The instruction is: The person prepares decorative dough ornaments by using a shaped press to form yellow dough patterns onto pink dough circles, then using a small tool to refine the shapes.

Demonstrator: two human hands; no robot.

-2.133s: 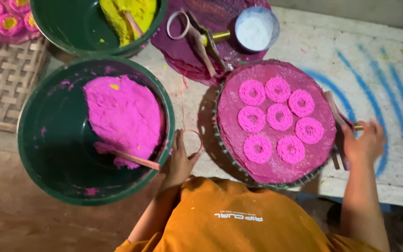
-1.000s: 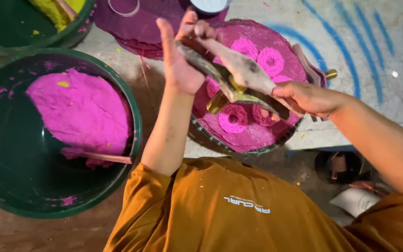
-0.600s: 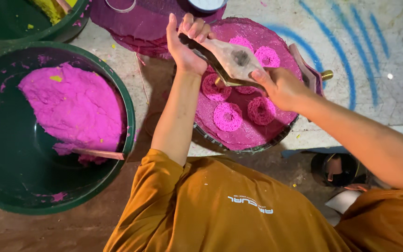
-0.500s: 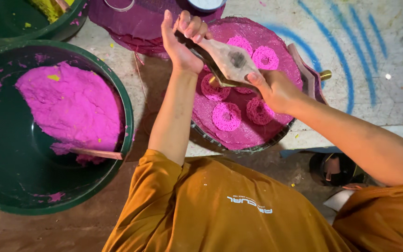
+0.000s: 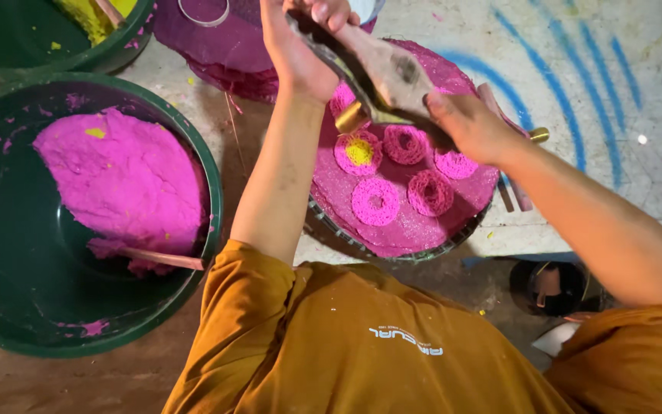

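Observation:
My left hand [image 5: 294, 55] and my right hand [image 5: 465, 123] both grip a worn wooden press [image 5: 392, 73] held above a round tray [image 5: 392, 249]. The press slants across the tray, and its brass nozzle [image 5: 350, 119] points down at a pink ring with a yellow centre [image 5: 359, 151]. Several other pink dough rings [image 5: 375, 202] lie on the pink-coated tray. Part of the tray is hidden behind my hands and the press.
A big green basin [image 5: 9, 291] at the left holds pink dough [image 5: 124, 180] and a wooden stick [image 5: 162, 258]. A second green basin [image 5: 9, 46] with yellow dough [image 5: 93, 19] sits behind it. A purple tray [image 5: 224, 46] with a metal ring [image 5: 204, 11] lies beyond.
My hands left the tray's rim and took up the wooden press over the tray. The view shifted closer. One ring now has a yellow centre under the nozzle.

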